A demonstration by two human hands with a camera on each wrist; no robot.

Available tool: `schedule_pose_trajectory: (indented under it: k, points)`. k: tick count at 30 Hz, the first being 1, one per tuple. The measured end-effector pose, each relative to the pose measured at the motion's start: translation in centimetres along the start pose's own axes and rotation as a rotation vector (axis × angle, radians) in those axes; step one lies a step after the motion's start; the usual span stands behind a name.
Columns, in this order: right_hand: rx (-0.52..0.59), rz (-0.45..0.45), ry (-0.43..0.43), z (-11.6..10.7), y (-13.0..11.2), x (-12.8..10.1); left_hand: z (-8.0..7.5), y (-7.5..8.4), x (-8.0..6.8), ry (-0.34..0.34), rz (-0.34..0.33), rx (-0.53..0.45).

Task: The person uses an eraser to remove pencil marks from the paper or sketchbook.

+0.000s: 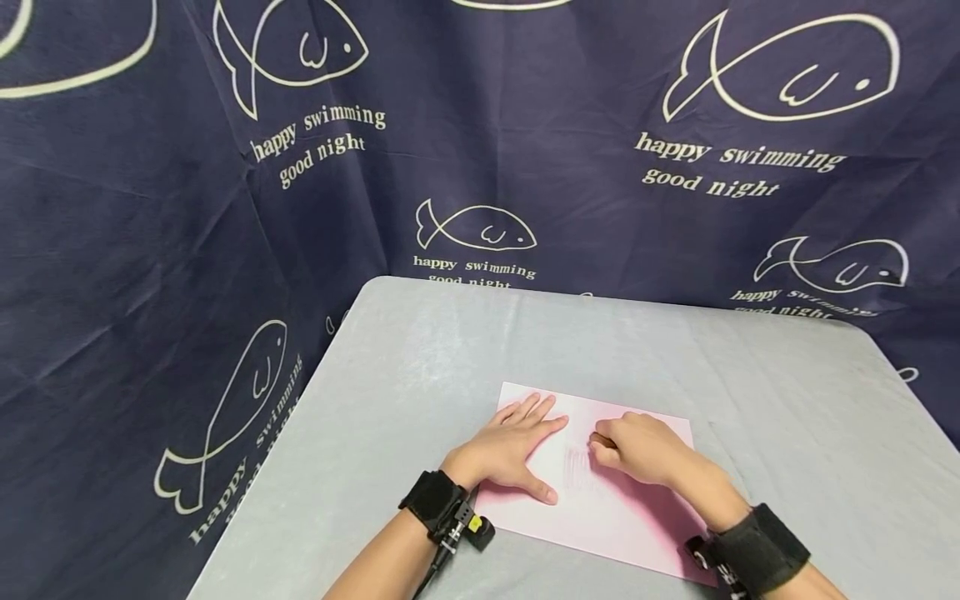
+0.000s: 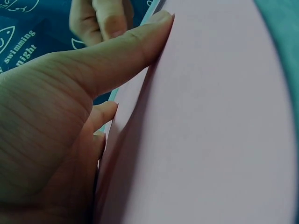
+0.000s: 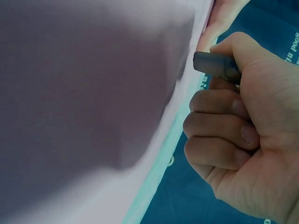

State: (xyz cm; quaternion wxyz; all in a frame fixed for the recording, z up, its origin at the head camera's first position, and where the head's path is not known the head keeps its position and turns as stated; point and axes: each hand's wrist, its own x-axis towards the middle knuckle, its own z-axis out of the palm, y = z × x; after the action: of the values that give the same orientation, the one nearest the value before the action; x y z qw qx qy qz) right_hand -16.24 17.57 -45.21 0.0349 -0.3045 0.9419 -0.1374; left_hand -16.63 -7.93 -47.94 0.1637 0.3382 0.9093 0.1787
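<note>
Clearly the left hand (image 1: 513, 450) lies flat on the pink paper (image 1: 637, 525) while the right hand (image 1: 637, 450) pinches a dark crayon (image 3: 217, 66) — if that flat hand lifts, the sheet could slide on the desk (image 1: 420, 367) and smear the strokes.

A sheet of paper (image 1: 600, 492) lies on the table (image 1: 420, 375), low in the middle of the frame. The left hand (image 1: 513, 450) rests on the sheet's left part; the right hand (image 1: 637, 450), just beside it, grips a small block (image 3: 217, 66). A curtain (image 1: 150, 208) hangs behind and left of the table.
</note>
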Motion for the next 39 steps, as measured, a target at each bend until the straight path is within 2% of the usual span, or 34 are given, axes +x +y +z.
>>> schedule_pose_trajectory:
  k: [7,11,19,28,39]
  points:
    - [0.021,-0.047,-0.017,0.4,-1.2,2.2,0.1,0.1,0.1,-0.007,0.007,-0.005]
    - [0.012,-0.024,-0.020,0.9,-1.3,2.5,0.1,0.2,0.2,-0.012,0.011,-0.017]
    - [-0.006,0.047,-0.015,1.2,-1.2,1.7,0.2,0.2,0.3,-0.017,0.002,-0.019]
    - [0.049,0.117,-0.011,1.0,-0.6,0.5,0.2,0.2,0.5,-0.010,-0.006,-0.012]
    - [0.053,0.201,-0.016,0.3,-0.1,-1.3,0.1,0.0,0.1,-0.001,-0.004,-0.012]
